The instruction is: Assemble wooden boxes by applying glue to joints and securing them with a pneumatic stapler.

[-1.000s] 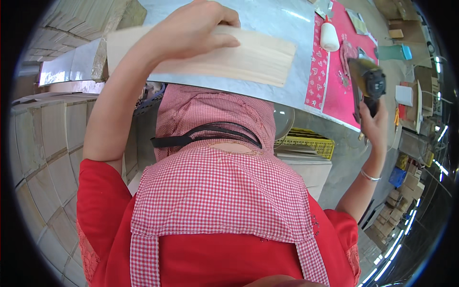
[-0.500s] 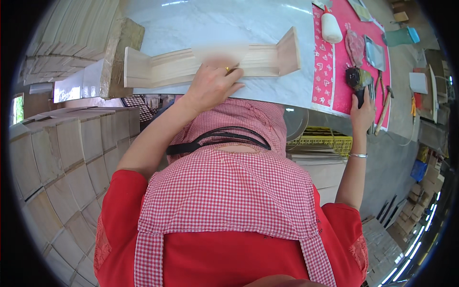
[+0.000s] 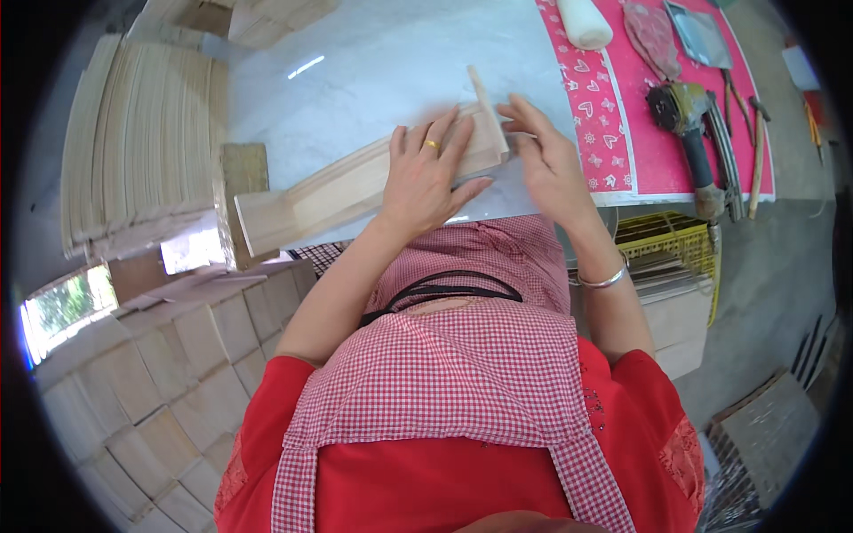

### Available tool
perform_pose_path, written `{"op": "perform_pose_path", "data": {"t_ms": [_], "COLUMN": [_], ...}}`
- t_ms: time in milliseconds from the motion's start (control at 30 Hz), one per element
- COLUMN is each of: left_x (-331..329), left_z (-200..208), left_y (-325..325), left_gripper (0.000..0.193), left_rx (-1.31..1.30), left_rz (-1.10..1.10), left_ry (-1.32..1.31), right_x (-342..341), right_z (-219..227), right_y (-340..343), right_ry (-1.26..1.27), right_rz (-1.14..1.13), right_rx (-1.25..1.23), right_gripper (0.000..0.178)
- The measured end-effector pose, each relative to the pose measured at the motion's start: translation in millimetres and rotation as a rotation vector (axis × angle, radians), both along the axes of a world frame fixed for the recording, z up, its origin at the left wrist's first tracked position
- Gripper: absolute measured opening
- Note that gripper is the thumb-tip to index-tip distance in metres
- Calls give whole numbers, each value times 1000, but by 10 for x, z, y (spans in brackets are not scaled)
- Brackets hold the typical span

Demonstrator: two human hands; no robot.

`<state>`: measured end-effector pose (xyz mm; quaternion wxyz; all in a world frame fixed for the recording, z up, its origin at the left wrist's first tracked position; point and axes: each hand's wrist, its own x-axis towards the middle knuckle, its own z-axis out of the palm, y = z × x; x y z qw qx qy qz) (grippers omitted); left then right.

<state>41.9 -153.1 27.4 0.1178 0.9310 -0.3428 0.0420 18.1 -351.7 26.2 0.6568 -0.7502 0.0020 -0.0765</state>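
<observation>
A long, pale wooden trough [image 3: 334, 197] with an upright board at each end lies slanted on the marbled tabletop. My left hand [image 3: 433, 173], a gold ring on one finger, grips it near its right end, fingers over the wood. Just beyond the right end board [image 3: 489, 111], my right hand [image 3: 548, 164] has its fingers apart, close to that board and slightly blurred. Whether it touches the board I cannot tell. A nail gun [image 3: 689, 133] with a black handle lies on the pink cloth, out of both hands.
On the pink cloth [image 3: 657, 169] are a white bottle [image 3: 584, 24], a clear tray [image 3: 697, 35] and a hammer [image 3: 757, 160]. A tall stack of thin boards [image 3: 142, 151] stands at the left, stacked wooden blocks [image 3: 178, 355] below. A yellow crate [image 3: 666, 238] sits under the table's right side.
My right hand has let go of the nail gun and come left to the trough's right end. The trough has turned, its right end now farther away, with my left hand still on it.
</observation>
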Motion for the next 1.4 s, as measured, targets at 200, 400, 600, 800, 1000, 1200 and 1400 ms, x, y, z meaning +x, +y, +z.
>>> {"op": "perform_pose_path", "data": {"t_ms": [200,400,600,800,1000,1200,1400], "left_x": [17,26,25,29,-45,-168,-289], "left_z": [-3,-11,21,56,-56,-128,-112], "left_y": [-48,-53,-49,-52,-78,61,472], "left_gripper": [71,68,66,67,64,70,76], "left_rx": [25,63,65,17,-48,-205,-246], "left_rz": [42,39,43,42,-13,66,156], "left_ry": [28,16,45,23,38,-21,-113], "right_x": [128,141,-46,272,1276,1481,761], "right_z": [-50,-57,104,119,-74,-164,699], "right_y": [30,10,-99,-595,-1011,-1195,-1063], "right_ry": [-64,-73,26,-290,-4,-129,-356], "right_rz": [103,126,202,-186,-448,-555,-401], "right_rx": [-173,-196,-284,-612,-900,-699,56], "right_gripper": [53,52,50,43,62,59,48]}}
